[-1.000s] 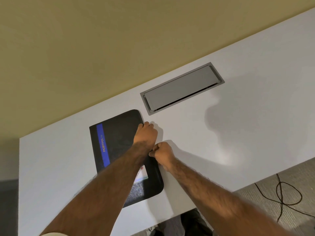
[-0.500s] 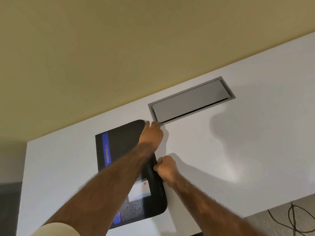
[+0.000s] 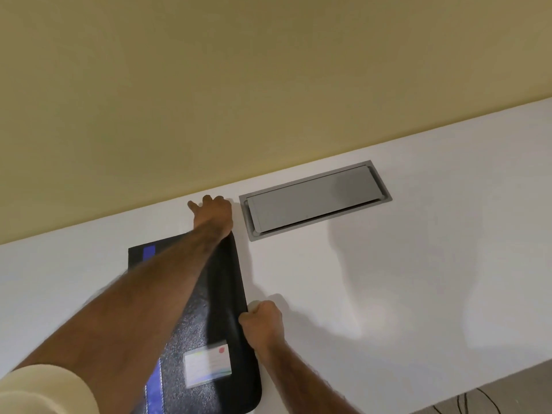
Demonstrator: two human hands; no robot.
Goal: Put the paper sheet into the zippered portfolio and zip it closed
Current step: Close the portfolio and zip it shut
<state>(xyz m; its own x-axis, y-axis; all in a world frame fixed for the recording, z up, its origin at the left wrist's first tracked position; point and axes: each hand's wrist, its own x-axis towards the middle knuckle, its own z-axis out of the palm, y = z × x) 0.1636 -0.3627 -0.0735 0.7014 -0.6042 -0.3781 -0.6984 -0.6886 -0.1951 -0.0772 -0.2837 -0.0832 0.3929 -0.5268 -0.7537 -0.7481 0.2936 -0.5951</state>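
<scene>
Head view, only one. Black zippered portfolio [image 3: 221, 297] lies flat on the white desk [image 3: 418, 294], left of centre, long axis running away from the person, near end close to the desk's front edge. Blue stripe [image 3: 149, 252] along its left side, white label card [image 3: 207, 366] with a red dot on the cover near the front. Cover looks shut; paper sheet not visible, can't tell if it's inside.

Left arm stretched far forward across the portfolio, forearm lying diagonally over the cover, cream sleeve [image 3: 44, 389] at lower left. Left hand [image 3: 213, 215] sits past the portfolio's far right corner, near the wall edge of the desk. Fingers curled, thumb sticking out left. Looks like it's pinching something at that corner; zipper pull itself is hidden, so can't confirm what it holds.

Right arm comes in from lower right, elbow out of frame. Right hand [image 3: 263, 322] is closed in a loose fist against the portfolio's right edge, about midway along it, thumb and fingers pinching that edge. Knuckles up, wrist straight.

Grey recessed cable hatch [image 3: 313, 201] set in the desk just right of the left hand, lid down. Yellow-beige wall [image 3: 268, 85] behind. Dark cables [image 3: 466, 404] on the floor at bottom right.
</scene>
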